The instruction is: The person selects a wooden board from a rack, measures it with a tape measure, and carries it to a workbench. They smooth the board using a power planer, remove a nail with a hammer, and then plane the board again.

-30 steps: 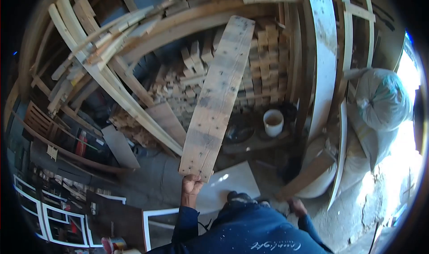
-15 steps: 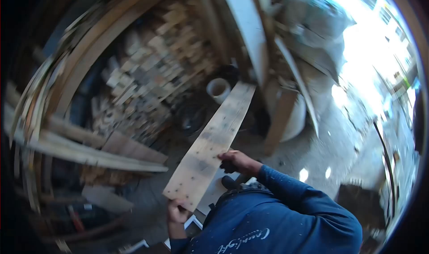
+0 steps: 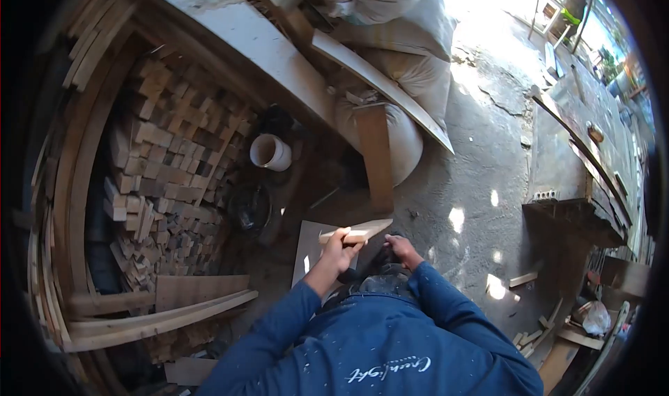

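Plank (image 3: 369,227) of pale, weathered wood was held nearly level in front of the person's chest, seen almost end-on so that only its short near edge and a sliver of its face showed. The left hand (image 3: 339,248) was closed around it from below, fingers wrapped tight over the near end, the blue sleeve reaching up from the lower left. The right hand (image 3: 403,249) sat just beside the plank's other corner, fingers curled downward; I could not tell whether it touched the wood or gripped anything at all.

Below the plank a white panel (image 3: 306,253) lay flat on the concrete floor (image 3: 474,187). A white bucket (image 3: 270,152) stood further off to the left, near a dark round basin (image 3: 249,208). Behind these rose a stack of short wood blocks (image 3: 167,152), framed by curved timber strips along the left side. A short brown board (image 3: 376,155) leaned upright against bulging sacks (image 3: 390,19), and a long whitewashed board (image 3: 272,54) slanted across the top. Two long planks (image 3: 160,312) lay at the lower left. On the right a workbench (image 3: 564,180) stood in patchy sunlight, well apart from both hands.
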`<state>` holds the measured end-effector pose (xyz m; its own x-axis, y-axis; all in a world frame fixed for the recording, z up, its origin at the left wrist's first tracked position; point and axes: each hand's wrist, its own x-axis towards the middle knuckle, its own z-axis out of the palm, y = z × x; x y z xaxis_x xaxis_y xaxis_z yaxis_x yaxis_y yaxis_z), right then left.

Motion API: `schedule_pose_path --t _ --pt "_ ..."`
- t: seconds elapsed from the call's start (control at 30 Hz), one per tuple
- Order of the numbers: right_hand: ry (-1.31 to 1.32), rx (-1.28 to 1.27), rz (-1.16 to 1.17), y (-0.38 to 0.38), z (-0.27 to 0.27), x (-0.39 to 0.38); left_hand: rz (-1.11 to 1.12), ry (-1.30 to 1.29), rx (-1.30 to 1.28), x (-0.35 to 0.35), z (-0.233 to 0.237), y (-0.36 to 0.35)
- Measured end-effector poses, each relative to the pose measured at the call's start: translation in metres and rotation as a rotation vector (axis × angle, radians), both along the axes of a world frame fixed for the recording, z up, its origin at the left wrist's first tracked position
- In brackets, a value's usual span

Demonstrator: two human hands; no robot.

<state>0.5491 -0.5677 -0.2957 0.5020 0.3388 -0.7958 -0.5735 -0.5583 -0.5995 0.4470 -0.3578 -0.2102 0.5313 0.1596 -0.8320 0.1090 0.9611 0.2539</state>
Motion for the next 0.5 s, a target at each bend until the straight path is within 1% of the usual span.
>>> schedule_pose_path --t 0.03,0.07,0.13,0.2,0.23,0.27,0.33,0.37,0.4,0.47,0.5 --pt "0.056 0.077 -0.141 -0.023 -0.015 0.008 0.031 0.061 -0.010 0.032 -0.015 -0.004" --pt "0.103 0.160 -0.282 -0.054 -0.036 0.014 0.074 0.185 -0.032 0.066 -0.030 -0.007" --pt "0.156 0.182 -0.361 -0.118 -0.051 0.031 0.040 0.218 -0.059 0.124 -0.047 -0.009" --pt "0.113 -0.033 -0.480 -0.167 -0.024 0.037 0.040 0.143 0.072 0.178 -0.107 -0.009" --pt "0.067 -0.071 -0.511 -0.201 -0.039 0.035 0.060 0.198 0.045 0.212 -0.097 -0.006" --pt "0.019 -0.111 -0.541 -0.238 -0.060 0.032 0.053 0.182 0.069 0.241 -0.097 -0.003" --pt "-0.136 -0.272 -0.217 -0.340 -0.142 0.014 0.043 0.163 0.111 0.288 -0.112 0.003" --pt "-0.511 -0.372 0.294 -0.356 -0.126 0.007 0.051 0.191 0.136 0.311 -0.119 0.008" --pt "-0.997 -0.576 0.703 -0.372 -0.108 0.000 0.010 0.185 0.157 0.328 -0.122 0.013" --pt "-0.662 -0.682 0.745 -0.395 -0.124 -0.009 -0.064 0.184 0.203 0.347 -0.123 0.026" --pt "-0.354 -0.605 0.278 -0.392 -0.126 -0.011 -0.267 0.172 0.297 0.350 -0.127 0.031"
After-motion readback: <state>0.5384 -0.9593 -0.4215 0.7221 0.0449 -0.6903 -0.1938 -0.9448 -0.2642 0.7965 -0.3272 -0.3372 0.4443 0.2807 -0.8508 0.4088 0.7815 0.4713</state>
